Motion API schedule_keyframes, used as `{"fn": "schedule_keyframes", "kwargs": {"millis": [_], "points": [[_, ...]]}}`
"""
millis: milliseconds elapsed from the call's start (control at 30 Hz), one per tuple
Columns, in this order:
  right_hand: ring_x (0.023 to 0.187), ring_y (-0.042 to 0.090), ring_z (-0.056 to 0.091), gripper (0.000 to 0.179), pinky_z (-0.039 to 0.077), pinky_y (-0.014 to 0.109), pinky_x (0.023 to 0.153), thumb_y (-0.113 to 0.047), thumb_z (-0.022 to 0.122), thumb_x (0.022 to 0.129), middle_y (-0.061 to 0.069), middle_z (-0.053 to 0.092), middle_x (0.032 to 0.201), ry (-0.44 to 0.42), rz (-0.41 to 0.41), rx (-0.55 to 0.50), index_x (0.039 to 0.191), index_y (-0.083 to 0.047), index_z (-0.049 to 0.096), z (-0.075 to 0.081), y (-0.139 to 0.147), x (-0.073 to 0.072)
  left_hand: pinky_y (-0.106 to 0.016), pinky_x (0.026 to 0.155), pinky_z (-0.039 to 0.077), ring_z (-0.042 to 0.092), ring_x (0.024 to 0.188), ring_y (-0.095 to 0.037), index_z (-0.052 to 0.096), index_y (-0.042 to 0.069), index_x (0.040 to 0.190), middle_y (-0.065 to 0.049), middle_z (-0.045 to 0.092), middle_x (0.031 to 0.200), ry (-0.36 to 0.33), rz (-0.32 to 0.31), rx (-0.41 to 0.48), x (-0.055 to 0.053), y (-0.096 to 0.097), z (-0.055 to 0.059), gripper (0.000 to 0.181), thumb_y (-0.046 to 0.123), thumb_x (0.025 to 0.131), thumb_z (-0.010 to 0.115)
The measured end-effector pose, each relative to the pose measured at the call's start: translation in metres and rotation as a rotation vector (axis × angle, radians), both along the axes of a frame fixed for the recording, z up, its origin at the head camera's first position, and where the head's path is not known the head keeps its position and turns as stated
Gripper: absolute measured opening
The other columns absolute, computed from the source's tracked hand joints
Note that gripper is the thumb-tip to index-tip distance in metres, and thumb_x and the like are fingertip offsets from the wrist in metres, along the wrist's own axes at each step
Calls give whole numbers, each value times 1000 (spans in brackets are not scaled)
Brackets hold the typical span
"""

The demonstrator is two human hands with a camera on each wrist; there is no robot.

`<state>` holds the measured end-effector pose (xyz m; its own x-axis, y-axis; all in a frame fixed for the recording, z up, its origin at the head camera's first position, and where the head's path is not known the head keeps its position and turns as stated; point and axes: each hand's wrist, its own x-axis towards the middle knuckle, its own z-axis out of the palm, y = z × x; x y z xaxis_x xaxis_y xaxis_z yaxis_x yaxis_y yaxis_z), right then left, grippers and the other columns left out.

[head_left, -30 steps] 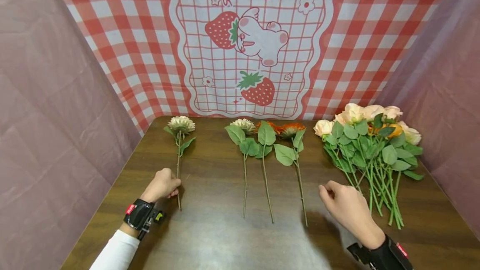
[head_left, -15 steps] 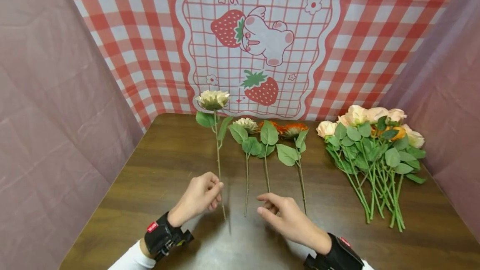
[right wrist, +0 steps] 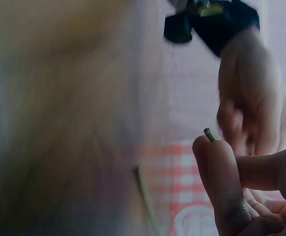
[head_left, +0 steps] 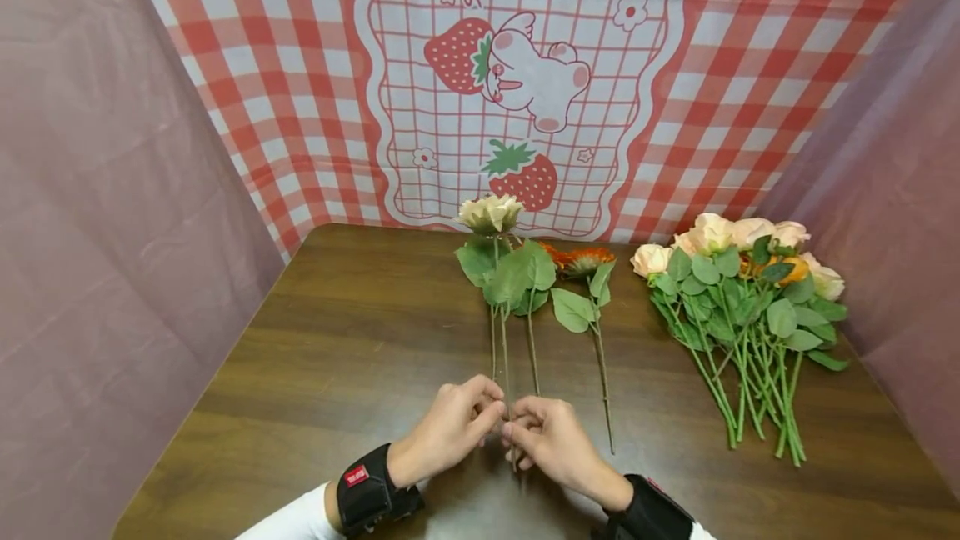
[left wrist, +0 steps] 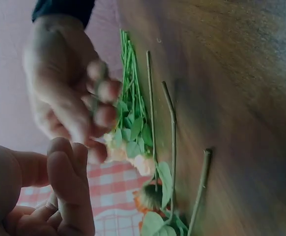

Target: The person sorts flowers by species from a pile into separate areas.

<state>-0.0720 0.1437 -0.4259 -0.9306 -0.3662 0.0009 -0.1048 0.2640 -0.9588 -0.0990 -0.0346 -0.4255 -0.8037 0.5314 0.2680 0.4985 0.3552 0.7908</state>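
Note:
A cream artificial flower [head_left: 490,216] on a long thin stem stands raised above the table. My right hand [head_left: 550,444] pinches its lower stem between thumb and fingers. The cut stem end [right wrist: 210,134] pokes out past those fingers in the right wrist view. My left hand [head_left: 453,423] is right beside the stem, thumb and fingertips close to it, and no stem shows between them in the left wrist view. Under the raised flower lie other stems, with green leaves [head_left: 538,265] and a partly hidden bloom. An orange flower [head_left: 587,262] lies to their right.
At the right of the brown wooden table [head_left: 322,340] lies a bunch of pale peach roses [head_left: 711,232] with green stems, and an orange bloom [head_left: 783,270] among them. Behind the table hangs a red-and-white checked cloth [head_left: 285,90]. Pink drapes [head_left: 112,190] flank both sides.
The cream flower was lifted from the table's left by my left hand and carried right, over the other stems. My right hand came left from near the roses and took its lower stem.

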Motion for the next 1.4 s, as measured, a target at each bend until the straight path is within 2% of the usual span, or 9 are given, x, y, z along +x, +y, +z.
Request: {"fn": "schedule_keyframes", "kwargs": {"millis": [100, 267, 500, 633, 733, 900, 1067, 1233, 1400], "points": [[58, 24, 64, 14, 56, 32, 48, -3, 60, 87, 21, 68, 73, -29, -26, 14, 95, 8, 60, -13, 10, -20, -16, 40, 43, 48, 43, 3, 57, 5, 95, -7, 64, 60, 14, 20, -17, -1, -4, -2, 7, 6, 89, 55], [60, 25, 65, 15, 56, 31, 50, -2, 58, 88, 21, 67, 71, -68, -48, 23, 95, 11, 60, -25, 20, -46, -18, 42, 46, 51, 45, 2, 58, 6, 98, -3, 63, 62, -26, 40, -51, 0, -14, -3, 9, 9, 90, 55], [60, 31, 65, 16, 56, 33, 49, 0, 57, 87, 24, 66, 70, -141, -50, -19, 93, 15, 58, -33, 15, -61, -18, 41, 46, 50, 43, 3, 58, 6, 98, -1, 62, 61, -25, 51, -60, 2, -21, -4, 10, 8, 89, 57], [58, 29, 65, 14, 55, 30, 47, -1, 58, 86, 21, 67, 68, -206, -45, 0, 87, 13, 59, -38, 11, -63, -16, 41, 44, 48, 43, 5, 58, 6, 96, 2, 62, 60, 13, 55, -70, 2, -22, -4, 9, 8, 87, 58], [54, 27, 64, 14, 54, 27, 43, -3, 58, 86, 17, 67, 63, -233, -31, 51, 81, 10, 62, -40, 10, -66, -15, 40, 42, 47, 43, 5, 59, 6, 95, 3, 61, 59, 34, 46, -87, 2, -22, -4, 9, 7, 87, 59], [49, 25, 63, 18, 52, 27, 39, -7, 59, 87, 15, 66, 57, -214, 14, 152, 75, 5, 64, -38, 13, -69, -15, 40, 41, 47, 44, 4, 60, 5, 94, 4, 61, 60, 16, 18, -134, 3, -23, -5, 8, 10, 87, 59], [48, 24, 62, 16, 52, 28, 39, -6, 58, 86, 13, 65, 58, -200, 30, 191, 76, 5, 64, -35, 17, -67, -15, 41, 41, 48, 48, 2, 61, 5, 93, 5, 61, 62, 8, -7, -167, 4, -23, -7, 9, 12, 88, 58], [49, 23, 62, 13, 54, 32, 41, -6, 57, 87, 12, 65, 61, -146, 40, 217, 82, 4, 64, -29, 26, -57, -16, 41, 42, 48, 49, 2, 61, 5, 96, 5, 60, 64, -7, -35, -185, 5, -22, -7, 11, 12, 88, 58], [51, 21, 60, 14, 53, 37, 42, -12, 57, 90, 11, 64, 66, -53, 105, 250, 90, 0, 64, -22, 37, -38, -17, 48, 46, 52, 55, 1, 60, 5, 98, 2, 64, 70, -31, -74, -213, 3, -25, -9, 13, 13, 88, 58]]}}
